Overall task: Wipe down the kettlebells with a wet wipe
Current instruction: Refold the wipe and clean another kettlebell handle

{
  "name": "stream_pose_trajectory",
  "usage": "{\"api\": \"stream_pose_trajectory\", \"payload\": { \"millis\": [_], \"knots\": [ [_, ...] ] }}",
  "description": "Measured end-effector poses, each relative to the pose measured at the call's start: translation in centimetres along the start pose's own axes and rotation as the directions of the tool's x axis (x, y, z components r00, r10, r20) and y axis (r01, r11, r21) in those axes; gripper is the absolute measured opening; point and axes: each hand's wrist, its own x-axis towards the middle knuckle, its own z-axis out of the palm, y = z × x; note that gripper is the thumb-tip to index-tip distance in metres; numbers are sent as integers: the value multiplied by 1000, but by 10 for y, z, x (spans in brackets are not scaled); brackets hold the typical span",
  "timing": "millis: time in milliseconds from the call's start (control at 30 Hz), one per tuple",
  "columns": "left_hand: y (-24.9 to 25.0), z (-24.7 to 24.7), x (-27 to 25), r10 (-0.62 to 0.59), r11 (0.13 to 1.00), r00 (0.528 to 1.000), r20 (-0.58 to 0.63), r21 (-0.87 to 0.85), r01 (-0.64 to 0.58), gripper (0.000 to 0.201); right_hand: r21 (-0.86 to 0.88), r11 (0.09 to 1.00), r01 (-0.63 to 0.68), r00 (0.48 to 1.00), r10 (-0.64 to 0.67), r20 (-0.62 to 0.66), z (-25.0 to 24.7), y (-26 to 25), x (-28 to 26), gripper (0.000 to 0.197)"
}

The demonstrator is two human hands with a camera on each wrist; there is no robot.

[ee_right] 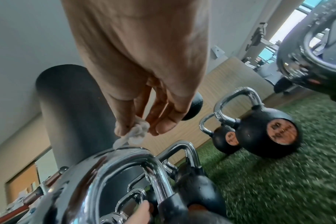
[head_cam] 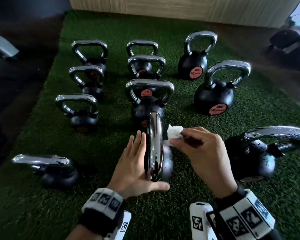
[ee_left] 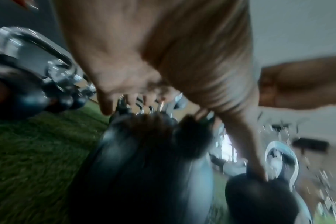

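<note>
A black kettlebell with a chrome handle (head_cam: pixel 155 148) stands on the green turf just in front of me, its handle edge-on to the head view. My left hand (head_cam: pixel 137 163) lies flat against the handle's left side, fingers straight, thumb stretched under the near end. My right hand (head_cam: pixel 196 149) pinches a crumpled white wet wipe (head_cam: pixel 174 133) between thumb and fingertips, right beside the handle's far end. In the right wrist view the wipe (ee_right: pixel 132 134) hangs just above the chrome handle (ee_right: pixel 128 163). The left wrist view is blurred; the left hand (ee_left: pixel 163 63) hovers over the dark bell (ee_left: pixel 144 159).
Several more kettlebells stand in rows on the turf (head_cam: pixel 189 104) beyond, the nearest one (head_cam: pixel 149 101) directly behind the handled one. One lies at my left (head_cam: pixel 47 168) and a large one at my right (head_cam: pixel 260 153). A wooden panel (head_cam: pixel 180 7) bounds the far side; dark floor lies left.
</note>
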Motion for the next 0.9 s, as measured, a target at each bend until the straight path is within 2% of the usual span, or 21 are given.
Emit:
{"api": "stream_pose_trajectory", "payload": {
  "millis": [100,233,300,367,433,500,667,800,900],
  "knots": [
    [-6,18,11,45,997,998,-44,68,-41,138,67,991,-116,993,117,-9,8,17,1,23],
    [-15,13,14,151,984,988,-9,99,-150,129,226,941,-252,965,261,-13,22,38,6,32],
    [-17,-4,13,205,974,978,-33,-92,-207,116,266,922,-283,955,295,-8,30,45,9,29],
    [-16,-26,12,202,940,979,14,-284,-190,106,277,909,-310,945,327,-15,38,51,14,24],
    [-15,-38,15,333,910,942,47,-278,-308,99,244,908,-340,934,355,-22,47,57,17,21],
    [-13,-40,19,425,877,905,29,-261,-404,99,212,901,-377,921,390,-19,56,59,21,22],
    [-14,-29,19,473,835,873,-116,-257,-486,111,43,941,-335,940,337,-57,75,56,21,29],
    [-21,-19,23,430,855,887,-165,-242,-460,115,41,963,-267,962,269,-54,74,59,18,28],
    [-33,-6,27,398,895,902,-167,-145,-422,118,135,931,-338,938,346,-35,74,63,25,32]
  ]
}}
